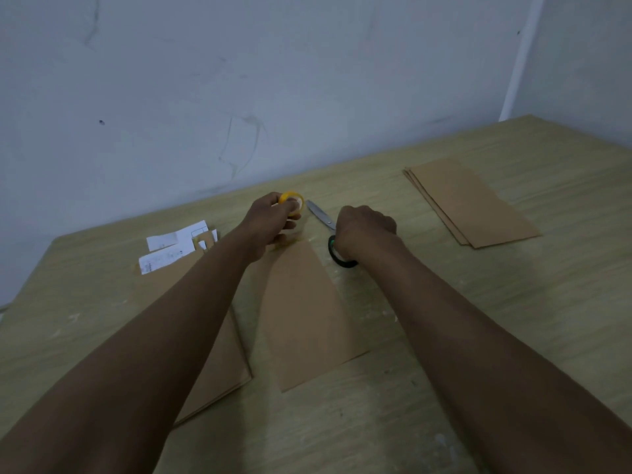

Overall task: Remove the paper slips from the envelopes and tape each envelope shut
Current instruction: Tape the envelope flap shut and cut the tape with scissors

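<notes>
— We are working on the brown envelope lying flat at the table's centre, between our arms; it is looking thin, light and floppy, best pinned near its far end.

— Our left hand is curling round the yellow tape roll just beyond that end; our right hand is gripping the scissors beside it.

One tape roll, one scissors, two envelope stacks, one single envelope
</notes>
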